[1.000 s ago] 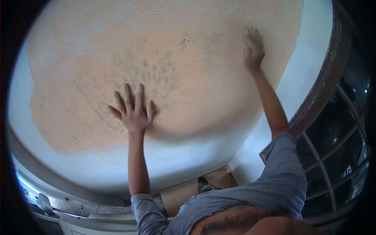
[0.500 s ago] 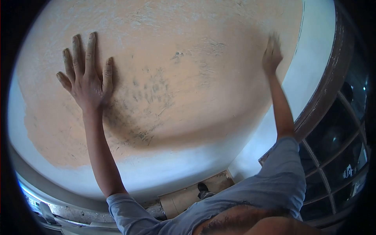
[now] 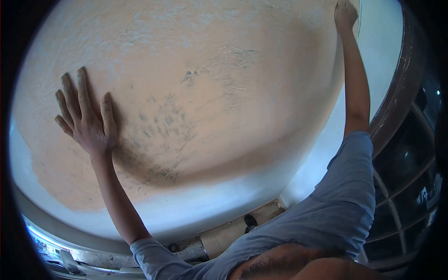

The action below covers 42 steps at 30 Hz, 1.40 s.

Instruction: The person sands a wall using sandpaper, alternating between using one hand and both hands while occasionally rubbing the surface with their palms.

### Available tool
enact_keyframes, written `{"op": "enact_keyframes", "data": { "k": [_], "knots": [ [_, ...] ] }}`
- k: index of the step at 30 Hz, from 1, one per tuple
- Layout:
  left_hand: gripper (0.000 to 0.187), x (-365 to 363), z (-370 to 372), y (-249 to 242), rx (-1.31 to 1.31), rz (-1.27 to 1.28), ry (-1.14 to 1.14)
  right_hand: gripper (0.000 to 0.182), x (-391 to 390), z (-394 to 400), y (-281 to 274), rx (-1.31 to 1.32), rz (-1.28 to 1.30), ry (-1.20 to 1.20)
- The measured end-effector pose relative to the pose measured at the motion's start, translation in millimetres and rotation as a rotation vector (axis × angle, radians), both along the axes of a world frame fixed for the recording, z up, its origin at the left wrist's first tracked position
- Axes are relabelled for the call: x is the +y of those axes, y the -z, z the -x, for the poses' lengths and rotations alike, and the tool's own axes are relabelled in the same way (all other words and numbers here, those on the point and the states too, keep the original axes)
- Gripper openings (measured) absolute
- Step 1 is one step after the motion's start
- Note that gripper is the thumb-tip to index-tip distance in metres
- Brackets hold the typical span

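Note:
My left hand (image 3: 91, 128) lies flat on the wall (image 3: 261, 121) with its fingers spread and holds nothing. Its fingertips look dusty. The wall is peach-coloured, with pale scratch marks and a patch of dark smudges to the right of this hand. High at the upper right, my right hand (image 3: 346, 17) is against the wall near its right edge, fingers curled in. Whatever lies under those fingers is hidden.
A white border (image 3: 210, 198) runs below the peach area, and a white strip (image 3: 380, 51) along its right. Beyond is a brown frame (image 3: 396, 102) with dark window panes (image 3: 403, 163). A shoe (image 3: 250, 220) shows on the tiled floor (image 3: 224, 238).
My right hand has moved up and slightly right along the wall. The view has shifted, so my spread left hand appears lower and further left.

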<state>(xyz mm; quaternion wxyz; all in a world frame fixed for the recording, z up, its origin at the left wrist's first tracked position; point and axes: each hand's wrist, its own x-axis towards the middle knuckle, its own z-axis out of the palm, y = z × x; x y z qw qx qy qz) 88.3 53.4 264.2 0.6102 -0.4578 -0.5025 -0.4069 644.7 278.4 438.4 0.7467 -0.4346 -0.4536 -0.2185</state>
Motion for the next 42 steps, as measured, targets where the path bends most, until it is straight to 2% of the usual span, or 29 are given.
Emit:
{"op": "enact_keyframes", "data": {
  "k": [1,2,3,4,5,7,8,10,11,12,13,14,16,17,19,20,21,22,23,24,25,30,33,34,36,37,38,40,42],
  "knots": [
    [0.058,-1,0,-1,0.01,-0.004,0.0,0.034,16,-20,32,-0.296,-0.154,0.224],
    [0.058,-1,0,-2,0.013,0.0,-0.005,0.041,41,-42,77,-0.595,-0.307,0.449],
    [0.058,-2,-1,0,0.011,0.007,-0.01,0.045,38,-45,120,-0.641,-0.233,0.493],
    [0.058,-1,-1,1,0.01,0.006,-0.006,0.041,31,-42,168,-0.659,-0.189,0.469],
    [0.059,-1,-1,0,0.01,0.006,-0.019,0.039,23,-32,209,-0.536,-0.086,0.293],
    [0.059,0,-3,0,0.01,0.004,-0.021,0.04,12,-28,254,-0.55,-0.162,0.051],
    [0.059,-1,-5,-1,0.007,0.006,-0.023,0.04,16,-36,242,-0.546,-0.162,0.059],
    [0.059,0,-7,-2,0.024,0.008,-0.028,0.037,34,-62,192,-0.656,-0.244,0.438],
    [0.059,1,-6,-2,0.035,0.006,-0.021,0.043,48,-77,155,-0.589,-0.138,0.559],
    [0.058,1,-5,-2,0.052,0.008,-0.025,0.046,52,-89,105,-0.498,0.138,0.684],
    [0.058,1,-4,-1,0.066,0.011,-0.031,0.047,69,-114,53,-0.471,0.178,0.696],
    [0.057,0,-4,0,0.057,0.016,-0.034,0.071,39,-83,12,-0.022,-0.058,0.085],
    [0.057,2,-5,2,0.042,0.013,-0.032,0.075,31,-78,-26,0.059,0.032,0.141],
    [0.057,2,-4,3,0.032,0.011,-0.025,0.075,22,-65,-20,0.06,0.039,0.137],
    [0.057,2,-6,4,0.02,0.022,-0.014,0.054,-2,-44,3,0.17,0.112,-0.012],
    [0.057,2,-6,3,0.03,0.016,-0.018,0.033,27,-87,32,-0.252,-0.119,0.265],
    [0.057,2,-4,3,0.036,0.007,-0.023,0.038,70,-131,75,-0.678,-0.358,0.536],
    [0.057,2,-2,3,0.022,0.002,-0.024,0.038,67,-129,123,-0.574,-0.198,0.398],
    [0.058,2,-1,3,0.031,-0.009,-0.029,0.041,33,-97,168,-0.252,0.263,0.238],
    [0.058,3,-1,2,0.044,-0.017,-0.029,0.045,42,-95,218,-0.196,0.121,0.056],
    [0.058,5,-3,2,0.036,-0.022,-0.018,0.047,29,-70,253,0.081,0.164,-0.199],
    [0.057,3,-5,3,0.016,-0.028,0.012,0.043,23,-50,246,-0.155,0.005,-0.044],
    [0.058,-1,-8,3,0.024,-0.009,0.006,0.044,21,-42,121,-0.357,-0.13,0.107],
    [0.058,-2,-8,3,-0.003,0.003,0.013,0.042,33,-49,84,-0.359,-0.096,0.149],
    [0.058,-2,-5,4,-0.005,-0.001,0.013,0.04,33,-48,49,-0.36,-0.068,0.183],
    [0.058,-2,-4,4,-0.007,0.004,0.027,0.041,27,-39,42,-0.26,-0.024,0.057],
    [0.059,-2,-3,5,-0.018,0.011,0.033,0.042,23,-29,41,-0.161,0.026,-0.066],
    [0.059,-2,-3,6,-0.029,0.019,0.039,0.039,13,-3,78,-0.495,-0.213,0.19],
    [0.059,-3,-2,5,-0.03,0.011,0.067,0.039,1,31,147,-0.562,-0.256,0.266]
  ]
}}
